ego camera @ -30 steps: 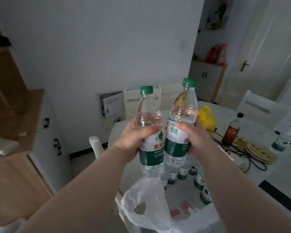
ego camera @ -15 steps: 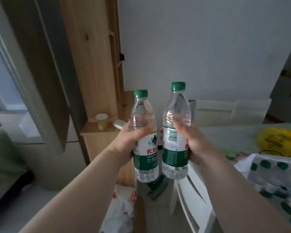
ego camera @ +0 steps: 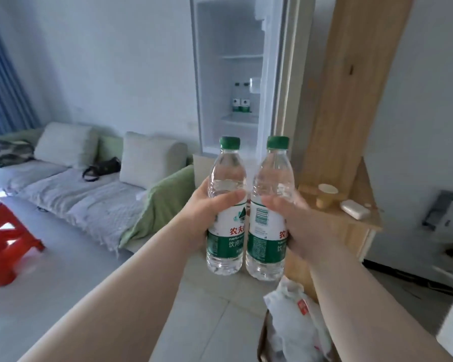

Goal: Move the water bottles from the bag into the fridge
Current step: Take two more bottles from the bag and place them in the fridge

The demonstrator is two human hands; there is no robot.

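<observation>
Since the earlier frame the view has been turned left, so that the open fridge (ego camera: 212, 74) and a sofa (ego camera: 76, 189) are now seen beyond the two held bottles, where a wall was seen before. Both bottles have been kept upright and side by side. The left bottle (ego camera: 225, 241) is gripped around its middle by the left hand (ego camera: 202, 218), with the thumb laid across the front above the label. The right bottle (ego camera: 267, 239) is gripped in the same way by the right hand (ego camera: 298, 226). The two bottles are held just beside each other, almost touching, and both green caps are on. Inside the fridge, two other bottles (ego camera: 240, 101) are stood together on a shelf. A wooden cabinet (ego camera: 351, 100) is placed right of the fridge, with a cup (ego camera: 326, 194) set on its ledge. A red stool (ego camera: 5, 244) is seen at the left, and a plastic bag (ego camera: 296, 317) is seen on the floor at the lower right.
</observation>
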